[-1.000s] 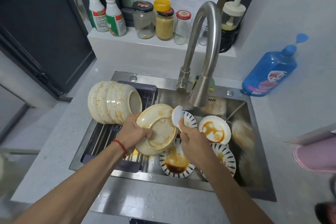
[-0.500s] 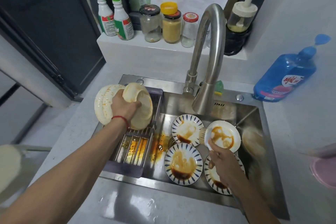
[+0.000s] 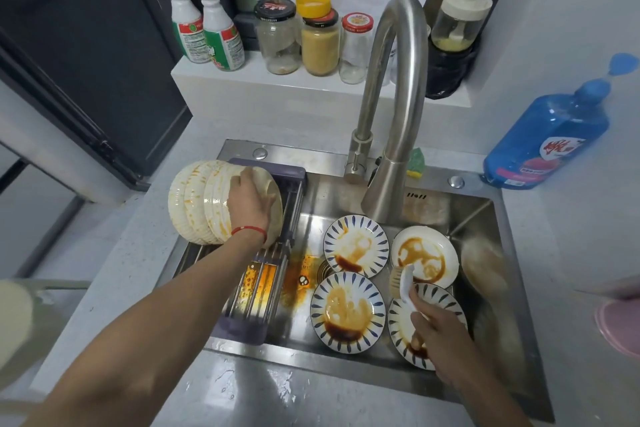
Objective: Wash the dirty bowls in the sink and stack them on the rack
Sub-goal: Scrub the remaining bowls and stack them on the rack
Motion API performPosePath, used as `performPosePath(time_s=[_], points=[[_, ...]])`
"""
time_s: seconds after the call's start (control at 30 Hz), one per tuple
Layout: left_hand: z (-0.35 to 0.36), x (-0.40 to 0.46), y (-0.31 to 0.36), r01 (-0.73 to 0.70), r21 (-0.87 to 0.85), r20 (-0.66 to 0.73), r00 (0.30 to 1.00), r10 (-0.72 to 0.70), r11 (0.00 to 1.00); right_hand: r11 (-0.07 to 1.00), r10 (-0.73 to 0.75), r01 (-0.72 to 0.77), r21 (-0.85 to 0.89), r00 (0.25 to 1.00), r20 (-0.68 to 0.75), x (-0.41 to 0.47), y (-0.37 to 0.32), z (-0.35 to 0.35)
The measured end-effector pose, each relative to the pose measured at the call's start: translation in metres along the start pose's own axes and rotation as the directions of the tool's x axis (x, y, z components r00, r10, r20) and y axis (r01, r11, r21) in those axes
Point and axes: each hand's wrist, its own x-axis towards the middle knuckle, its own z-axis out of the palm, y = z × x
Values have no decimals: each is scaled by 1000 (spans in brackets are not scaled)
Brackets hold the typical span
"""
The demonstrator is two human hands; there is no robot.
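Bowls are leaning stacked on the rack; left hand is gripping the endmost, right hand is gripping a brush over stained dishes crowding the sink.

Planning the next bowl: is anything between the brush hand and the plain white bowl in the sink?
Nothing visible. The right hand holds the brush with its head at the white bowl's near rim.

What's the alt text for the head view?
Left hand sets a cream bowl against the stack on the rack; right hand holds a brush over four sauce-stained dishes in the sink.
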Motion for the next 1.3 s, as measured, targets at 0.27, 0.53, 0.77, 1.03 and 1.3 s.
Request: performPosePath(time_s=[0.27, 0.53, 0.77, 1.03, 1.3], points=[[-14, -10, -36, -339, 511, -34, 911, 412, 790, 999, 5, -6, 54, 1000, 23, 5, -2, 10], [66, -127, -16, -296, 124, 638, 755, 152, 947, 998, 64, -65, 7, 997, 41, 17, 7, 9], [135, -136, -41, 216, 277, 747, 564, -351, 936, 985, 96, -88, -146, 994, 51, 16, 23, -8], [169, -128, -83, 414, 250, 757, 481, -443, 875, 970, 117, -91, -227, 987, 106, 13, 36, -20], [127, -114, -49, 526, 189, 829, 368, -422, 829, 980, 144, -137, -147, 989, 41, 16, 31, -17]])
